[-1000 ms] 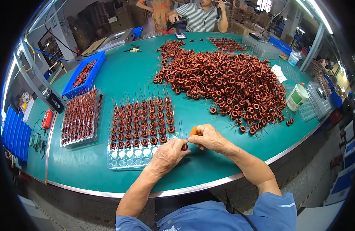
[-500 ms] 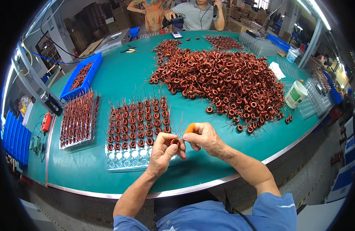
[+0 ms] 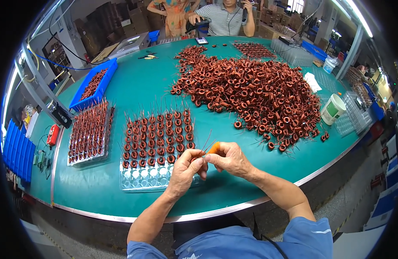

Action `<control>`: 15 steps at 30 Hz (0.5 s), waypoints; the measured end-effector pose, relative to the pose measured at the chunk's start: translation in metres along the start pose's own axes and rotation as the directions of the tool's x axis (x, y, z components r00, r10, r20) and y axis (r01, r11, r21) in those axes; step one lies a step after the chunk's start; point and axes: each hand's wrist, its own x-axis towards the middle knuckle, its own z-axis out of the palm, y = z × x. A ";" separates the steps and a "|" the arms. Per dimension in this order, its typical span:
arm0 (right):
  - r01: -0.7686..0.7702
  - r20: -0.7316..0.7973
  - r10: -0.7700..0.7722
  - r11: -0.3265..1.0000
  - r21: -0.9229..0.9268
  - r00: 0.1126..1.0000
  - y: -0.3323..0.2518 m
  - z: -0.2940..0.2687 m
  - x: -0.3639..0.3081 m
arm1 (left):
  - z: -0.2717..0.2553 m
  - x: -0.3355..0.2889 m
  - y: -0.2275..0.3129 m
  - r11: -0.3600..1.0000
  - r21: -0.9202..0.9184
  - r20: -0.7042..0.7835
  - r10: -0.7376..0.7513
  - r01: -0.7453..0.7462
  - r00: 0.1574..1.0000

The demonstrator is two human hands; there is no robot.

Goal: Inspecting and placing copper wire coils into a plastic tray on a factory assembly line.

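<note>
Between the fingers of my left hand (image 3: pixel 184 172) is a toroidal coil (image 3: pixel 194 158), a copper-red wound ring mostly covered by my fingertips. Its thin wire leads rise above the hands. My right hand (image 3: pixel 229 159), with an orange cover on a finger, pinches at the coil's leads, thumb against the cover. Just left of my hands lies a clear plastic tray (image 3: pixel 141 183), filled with rows of upright coils (image 3: pixel 158 138) except for cups along its near edge. Beyond my right hand spreads a big heap of loose coils (image 3: pixel 250 90).
A second filled tray (image 3: pixel 87 142) stands at the left, near a blue bin (image 3: pixel 100 88) of small red parts. A white-green bucket (image 3: pixel 332 109) and clear empty trays (image 3: pixel 354 112) are at the right. Pliers (image 3: pixel 148 56) lie far back. Across the table, a person (image 3: pixel 225 21) holds a dark device.
My right fingers have moved slightly left and in against the coil, which is now more covered by my fingertips. The whole view has shifted slightly.
</note>
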 end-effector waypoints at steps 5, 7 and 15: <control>-0.044 -0.005 0.044 0.997 0.056 0.999 0.002 -0.001 0.003 | 0.004 -0.003 0.004 0.998 -0.042 -0.006 0.044 -0.044 0.999; -0.059 -0.019 0.060 0.998 0.031 0.998 0.004 -0.001 0.003 | 0.005 -0.003 0.003 0.998 -0.060 -0.007 0.033 -0.033 0.999; 0.001 0.007 -0.002 0.987 0.160 1.000 0.008 0.003 0.002 | 0.004 -0.005 0.001 0.995 -0.099 0.007 -0.016 0.017 1.000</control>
